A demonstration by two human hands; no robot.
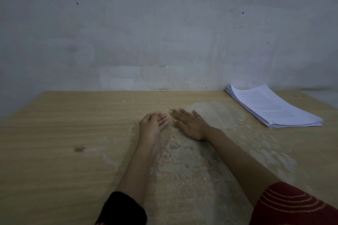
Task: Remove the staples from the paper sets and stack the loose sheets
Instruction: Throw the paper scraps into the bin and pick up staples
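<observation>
Seemingly the job is near done: one stack (274, 109) of sheets lies at the right of the frame on the desk (64, 124), no other set shows, and at centre the left grip (153, 124), palm-up and loosely cupped, holds nothing visible beside the flat, released right grip (190, 126).

left hand (152, 124) cupped palm-up, right hand (190, 124) flat palm-down

A pale grey plastered wall (164, 23), marked with scuffs and a few dark specks, is seen behind a light wood-grain bench (64, 133) set against it. A large worn, whitish patch (192, 160) is spread over the bench's middle. The room is dimly lit.
</observation>
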